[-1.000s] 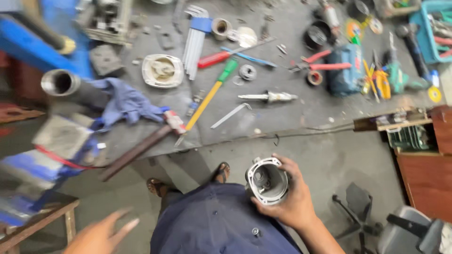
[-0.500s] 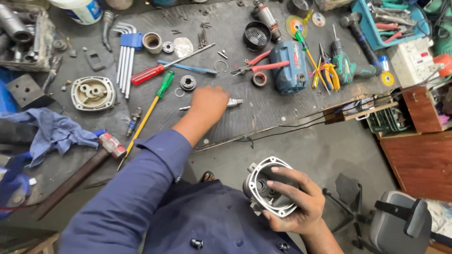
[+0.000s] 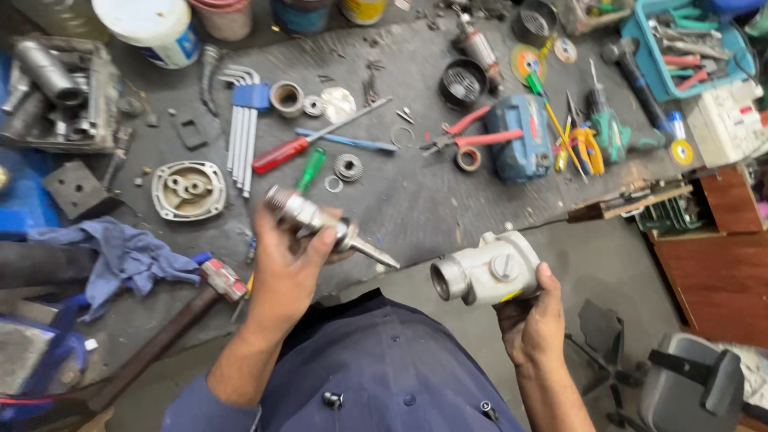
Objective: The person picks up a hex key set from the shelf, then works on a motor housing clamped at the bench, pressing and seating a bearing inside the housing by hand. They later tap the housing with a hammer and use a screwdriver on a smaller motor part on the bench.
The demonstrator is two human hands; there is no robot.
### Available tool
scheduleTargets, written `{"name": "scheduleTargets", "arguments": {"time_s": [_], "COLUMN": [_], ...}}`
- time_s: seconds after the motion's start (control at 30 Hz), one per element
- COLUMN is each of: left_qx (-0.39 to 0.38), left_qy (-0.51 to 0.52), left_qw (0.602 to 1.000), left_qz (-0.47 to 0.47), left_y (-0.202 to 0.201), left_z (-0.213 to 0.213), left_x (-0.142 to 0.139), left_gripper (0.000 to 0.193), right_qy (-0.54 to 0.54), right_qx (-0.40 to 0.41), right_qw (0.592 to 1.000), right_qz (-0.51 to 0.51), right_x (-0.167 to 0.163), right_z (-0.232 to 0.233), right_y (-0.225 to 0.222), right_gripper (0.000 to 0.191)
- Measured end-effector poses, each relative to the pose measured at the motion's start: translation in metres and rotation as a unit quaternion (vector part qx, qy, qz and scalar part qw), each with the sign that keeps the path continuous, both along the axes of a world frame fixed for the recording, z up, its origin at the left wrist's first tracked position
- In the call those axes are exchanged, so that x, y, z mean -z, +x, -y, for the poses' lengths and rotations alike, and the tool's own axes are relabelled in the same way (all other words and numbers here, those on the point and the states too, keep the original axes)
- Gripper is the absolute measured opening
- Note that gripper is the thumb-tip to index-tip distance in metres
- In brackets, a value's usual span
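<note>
**Two metal parts held over a crowded tabletop**

The left hand (image 3: 288, 268) is clenched around one metal shaft (image 3: 324, 226), a silvery piece with a thick threaded-looking head at its upper left end and a thin rod that tapers toward the lower right. It sits at the centre-left of the frame, just above the front edge of the tabletop (image 3: 416, 200). The right hand (image 3: 532, 320) grasps one grey metal housing (image 3: 486, 270) from below, at the lower centre-right of the frame. The housing is a chunky cast piece with a round open mouth facing left and a slotted round cap on its side. The two parts are near each other but apart.

On the tabletop lie one red-handled screwdriver (image 3: 308, 140) and one green-handled screwdriver (image 3: 310, 170), side by side in the upper middle. One set of hex keys (image 3: 242, 132) in a blue holder lies to their left, and one round metal cover plate (image 3: 189, 190) lies below it. One blue power tool (image 3: 520, 138) rests at the upper right, with one pair of red-handled pliers (image 3: 468, 136) touching its left side. One blue rag (image 3: 120, 256) lies at the left edge. One teal tray (image 3: 688, 48) of tools fills the upper right corner.
</note>
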State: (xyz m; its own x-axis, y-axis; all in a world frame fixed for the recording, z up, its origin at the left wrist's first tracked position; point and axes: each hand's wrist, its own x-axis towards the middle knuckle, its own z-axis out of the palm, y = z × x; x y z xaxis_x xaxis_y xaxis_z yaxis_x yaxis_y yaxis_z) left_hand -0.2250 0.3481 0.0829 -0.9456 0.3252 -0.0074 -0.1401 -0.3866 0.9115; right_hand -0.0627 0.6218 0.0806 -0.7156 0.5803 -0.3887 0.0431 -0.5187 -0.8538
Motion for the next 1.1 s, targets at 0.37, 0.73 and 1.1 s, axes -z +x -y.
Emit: {"name": "scheduleTargets", "arguments": {"time_s": [0.37,0.73,1.1], "left_qx": [-0.068,-0.077,0.16], "left_qy": [0.124,0.051,0.01], "left_qw": [0.99,0.988,0.973], "left_qz": [-0.028,-0.126,0.167], "left_y": [0.019,0.024,-0.003], "left_z": [0.032,-0.014,0.055], "left_x": [0.03,0.01,0.021], "left_gripper": [0.042,0.048,0.043], "right_qy": [-0.099,-0.149,0.062], "right_qx": [0.008,-0.093,-0.187], "right_qw": [0.994,0.984,0.979], "right_qz": [0.051,-0.032,-0.061], "right_x": [0.021,0.023,0.003], "right_z": [0.046,0.024,0.006], "right_y": [-0.074,-0.099,-0.102], "right_gripper": [0.064,0.075,0.094]}}
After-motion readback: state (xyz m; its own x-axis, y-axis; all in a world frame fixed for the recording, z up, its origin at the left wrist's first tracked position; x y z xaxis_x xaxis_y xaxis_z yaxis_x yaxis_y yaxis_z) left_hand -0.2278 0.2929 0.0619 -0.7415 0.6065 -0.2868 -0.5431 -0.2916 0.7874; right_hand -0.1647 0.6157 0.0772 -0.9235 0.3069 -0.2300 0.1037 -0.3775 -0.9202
